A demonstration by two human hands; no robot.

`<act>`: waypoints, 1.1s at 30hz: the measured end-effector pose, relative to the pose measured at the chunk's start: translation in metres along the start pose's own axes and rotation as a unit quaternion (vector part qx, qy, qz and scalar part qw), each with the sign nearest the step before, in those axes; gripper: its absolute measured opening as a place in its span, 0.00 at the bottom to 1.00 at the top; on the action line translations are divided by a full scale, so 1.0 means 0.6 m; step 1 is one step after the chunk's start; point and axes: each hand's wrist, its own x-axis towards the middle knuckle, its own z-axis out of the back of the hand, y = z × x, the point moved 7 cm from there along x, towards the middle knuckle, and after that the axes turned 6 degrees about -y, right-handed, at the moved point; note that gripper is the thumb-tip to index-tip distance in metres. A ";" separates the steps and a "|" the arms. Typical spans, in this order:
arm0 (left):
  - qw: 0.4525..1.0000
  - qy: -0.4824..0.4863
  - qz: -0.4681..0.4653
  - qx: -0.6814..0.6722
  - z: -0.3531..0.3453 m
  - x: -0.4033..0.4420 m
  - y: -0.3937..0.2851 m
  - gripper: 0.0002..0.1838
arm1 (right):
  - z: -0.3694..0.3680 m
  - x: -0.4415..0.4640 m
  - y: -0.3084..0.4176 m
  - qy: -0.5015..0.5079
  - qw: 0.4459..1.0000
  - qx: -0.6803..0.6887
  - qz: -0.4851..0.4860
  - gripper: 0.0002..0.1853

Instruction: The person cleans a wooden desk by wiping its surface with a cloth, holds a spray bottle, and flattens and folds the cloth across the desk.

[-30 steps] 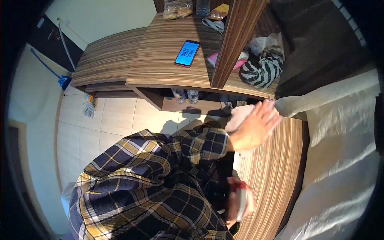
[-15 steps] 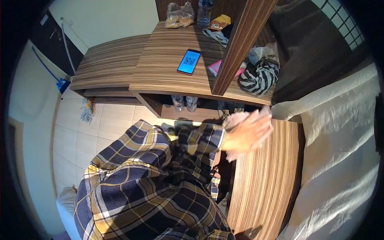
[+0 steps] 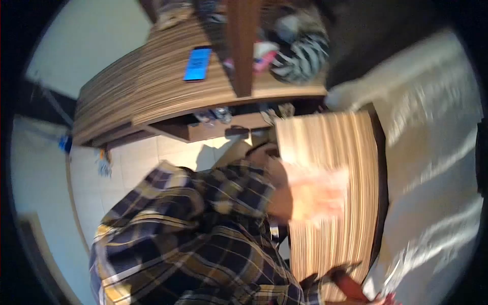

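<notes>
My left hand [image 3: 317,200], blurred by motion, lies flat with its fingers stretched out on a pale pink cloth [image 3: 330,176]. The cloth is spread on the striped wooden surface [image 3: 356,147], beneath and beside the hand. At the bottom edge, my right hand [image 3: 378,301] is partly cut off and smeared, near a dark red shape [image 3: 351,285] that I cannot make out clearly. Plaid sleeves cover both arms.
A lit phone [image 3: 197,64] lies on the higher striped shelf [image 3: 168,76]. Beyond an upright wooden post [image 3: 242,51] sit a black-and-white striped bag [image 3: 301,60] and a pink-and-white packet [image 3: 265,55]. Clear bottles [image 3: 222,114] stand underneath. Pale fabric [image 3: 427,178] hangs at right.
The view has shifted, and the furniture appears further left and higher. My left hand and the cloth have moved down along the wooden surface. My right hand has moved to the lower right.
</notes>
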 end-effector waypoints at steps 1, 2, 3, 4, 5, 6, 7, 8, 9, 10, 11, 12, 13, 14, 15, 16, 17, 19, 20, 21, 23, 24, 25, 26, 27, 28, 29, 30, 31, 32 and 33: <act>1.000 0.013 -0.008 0.005 0.004 -0.016 0.017 0.38 | -0.001 -0.102 -0.188 0.114 0.946 0.167 -0.253 0.32; 1.000 0.025 -0.008 0.018 0.015 -0.029 0.038 0.38 | 0.011 -0.047 -0.043 0.027 0.959 0.116 -0.255 0.30; 0.999 0.038 -0.010 0.030 0.020 -0.031 0.058 0.38 | -0.004 -0.001 0.098 -0.026 0.965 0.083 -0.249 0.28; 0.998 0.042 -0.004 0.045 0.020 -0.027 0.079 0.38 | -0.021 0.017 0.169 -0.045 0.961 0.068 -0.263 0.27; 0.998 0.040 0.001 0.054 0.021 -0.022 0.097 0.38 | -0.033 0.019 0.213 -0.056 0.959 0.066 -0.269 0.26; 0.998 0.039 -0.008 0.046 0.018 -0.013 0.103 0.38 | -0.048 0.032 0.267 -0.036 0.948 0.072 -0.307 0.23; 0.998 0.008 0.046 0.040 0.018 0.006 0.114 0.38 | -0.062 0.037 0.286 -0.014 0.934 0.082 -0.347 0.22; 0.994 -0.024 0.101 0.033 0.016 0.022 0.118 0.38 | -0.068 0.021 0.282 -0.002 0.928 0.092 -0.362 0.22; 0.994 -0.022 0.099 0.026 -0.001 0.037 0.097 0.38 | -0.075 0.007 0.284 0.010 0.921 0.101 -0.376 0.23; 0.992 -0.021 0.114 0.041 -0.023 0.052 0.072 0.39 | -0.074 0.001 0.290 0.005 0.918 0.101 -0.384 0.22; 0.990 -0.022 0.127 0.057 -0.037 0.065 0.046 0.40 | -0.074 0.000 0.299 -0.002 0.914 0.101 -0.392 0.22; 0.991 -0.025 0.123 0.050 -0.041 0.074 0.012 0.40 | -0.070 0.000 0.298 0.005 0.916 0.073 -0.394 0.23; 0.997 -0.024 0.071 0.029 -0.046 0.078 -0.038 0.40 | -0.070 -0.001 0.301 0.005 0.916 0.081 -0.394 0.23; 1.000 -0.024 0.018 0.008 -0.047 0.080 -0.077 0.40 | -0.069 0.000 0.301 0.017 0.915 0.063 -0.397 0.24; 1.000 -0.024 0.011 0.000 -0.046 0.080 -0.094 0.40 | -0.067 -0.001 0.301 0.028 0.915 0.044 -0.401 0.25; 0.999 -0.005 -0.005 -0.036 -0.044 0.080 -0.112 0.41 | -0.065 -0.004 0.299 0.022 0.908 0.056 -0.414 0.27; 0.997 0.014 -0.021 -0.071 -0.044 0.081 -0.125 0.41 | -0.063 -0.007 0.293 0.045 0.900 0.061 -0.428 0.32; 0.988 0.019 -0.032 -0.153 -0.023 0.079 -0.114 0.41 | -0.055 0.001 0.314 0.103 0.899 -0.018 -0.424 0.36; 0.988 0.008 -0.017 -0.151 0.000 0.079 -0.096 0.40 | -0.036 -0.023 0.292 0.145 0.903 -0.045 -0.401 0.41; 0.989 -0.003 -0.003 -0.150 0.020 0.075 -0.071 0.40 | -0.019 -0.030 0.297 0.218 0.866 -0.103 -0.439 0.43; 0.994 -0.012 0.029 -0.105 0.040 0.060 -0.003 0.36 | 0.001 -0.045 0.342 0.386 0.764 -0.066 -0.513 0.42; 0.994 -0.008 0.023 -0.108 0.037 0.049 0.028 0.36 | 0.034 -0.074 0.334 0.459 0.754 -0.078 -0.463 0.35; 0.991 -0.017 0.062 -0.113 0.031 0.038 0.068 0.35 | 0.030 -0.063 0.359 0.470 0.696 -0.081 -0.537 0.23; 0.988 -0.026 0.100 -0.117 0.028 0.030 0.095 0.33 | 0.014 -0.043 0.382 0.447 0.715 -0.063 -0.534 0.20; 0.991 -0.019 0.094 -0.096 0.022 0.042 0.072 0.33 | -0.011 -0.041 0.360 0.425 0.729 -0.022 -0.536 0.17; 0.995 -0.035 0.074 -0.065 0.027 0.045 0.066 0.32 | -0.047 -0.015 0.385 0.416 0.767 0.011 -0.489 0.14; 0.996 -0.053 0.054 -0.036 0.032 0.048 0.059 0.30 | -0.093 0.011 0.416 0.420 0.797 0.042 -0.433 0.15; 0.997 -0.054 0.048 -0.041 0.033 0.048 0.054 0.30 | -0.131 0.016 0.448 0.415 0.786 0.085 -0.450 0.16; 0.997 -0.038 0.054 -0.051 0.032 0.051 0.049 0.31 | -0.172 0.013 0.477 0.400 0.812 0.121 -0.408 0.21; 0.996 -0.023 0.060 -0.060 0.031 0.051 0.048 0.32 | -0.221 0.006 0.510 0.410 0.821 0.177 -0.356 0.27; 0.996 -0.027 0.056 -0.063 0.033 0.047 0.048 0.32 | -0.266 -0.022 0.538 0.426 0.827 0.209 -0.300 0.32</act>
